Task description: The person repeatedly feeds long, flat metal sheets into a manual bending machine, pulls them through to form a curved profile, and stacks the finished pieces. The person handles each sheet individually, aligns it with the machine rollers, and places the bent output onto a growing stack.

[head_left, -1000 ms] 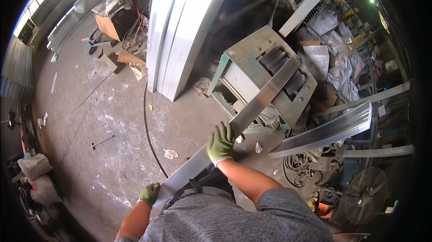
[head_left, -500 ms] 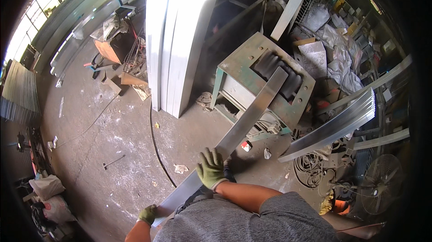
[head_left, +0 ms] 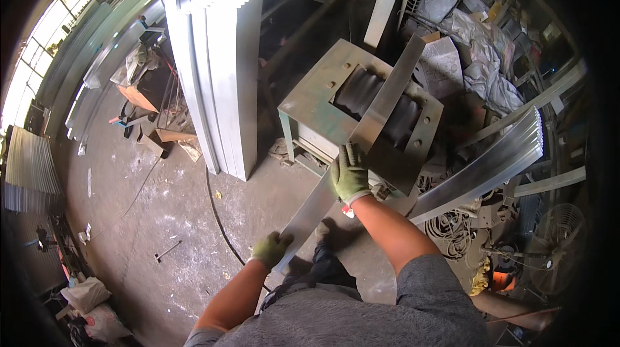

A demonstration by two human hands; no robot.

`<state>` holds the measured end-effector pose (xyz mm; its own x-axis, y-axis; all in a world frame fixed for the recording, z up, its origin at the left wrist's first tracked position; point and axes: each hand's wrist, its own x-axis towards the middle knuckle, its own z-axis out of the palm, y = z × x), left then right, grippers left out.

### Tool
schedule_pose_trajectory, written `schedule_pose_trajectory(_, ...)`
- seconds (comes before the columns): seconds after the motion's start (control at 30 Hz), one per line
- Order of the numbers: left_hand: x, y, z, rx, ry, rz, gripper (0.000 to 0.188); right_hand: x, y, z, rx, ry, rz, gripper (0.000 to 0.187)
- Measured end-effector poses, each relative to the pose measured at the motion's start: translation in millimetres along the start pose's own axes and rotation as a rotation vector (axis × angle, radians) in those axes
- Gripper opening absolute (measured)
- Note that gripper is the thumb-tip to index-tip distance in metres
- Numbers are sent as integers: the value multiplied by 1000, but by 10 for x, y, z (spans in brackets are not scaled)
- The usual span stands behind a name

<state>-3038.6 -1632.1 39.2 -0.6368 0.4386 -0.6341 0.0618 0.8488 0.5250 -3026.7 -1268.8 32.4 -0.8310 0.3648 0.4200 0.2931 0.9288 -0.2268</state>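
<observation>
A long flat metal bar [head_left: 303, 219] slants from near my body up to the right. Its far part lies across the dark rollers [head_left: 358, 91] set in the top of a worn green machine stand [head_left: 316, 92]. My left hand [head_left: 271, 249], in a green work glove, has its fingers wrapped round the bar's near end. Farther along, my gloved right hand [head_left: 350, 176] lies on the bar's upper face, fingers stretched out toward the machine. The underside of the bar is hidden.
Tall shiny metal profiles [head_left: 226, 82] stand left of the machine. More curved profiles [head_left: 481, 169] lean at the right, near coiled cable [head_left: 449, 234] and a round fan [head_left: 555, 250]. A dark hose [head_left: 219, 218] crosses the floor. White sacks [head_left: 487, 56] pile up behind.
Both hands and the bar have moved forward, toward and over the machine. The bar's far end now extends past the rollers. My body is closer to the machine.
</observation>
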Motion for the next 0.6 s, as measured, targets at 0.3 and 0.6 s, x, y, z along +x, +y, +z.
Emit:
schedule_pose_trajectory(0.3,1391,2328,-181,75,-1,180,77,212,643,69,116,15,79,57)
schedule_pose_trajectory(0.6,2482,3654,-72,-8,56,217,87,844,1586,-1,-30,111,98,49)
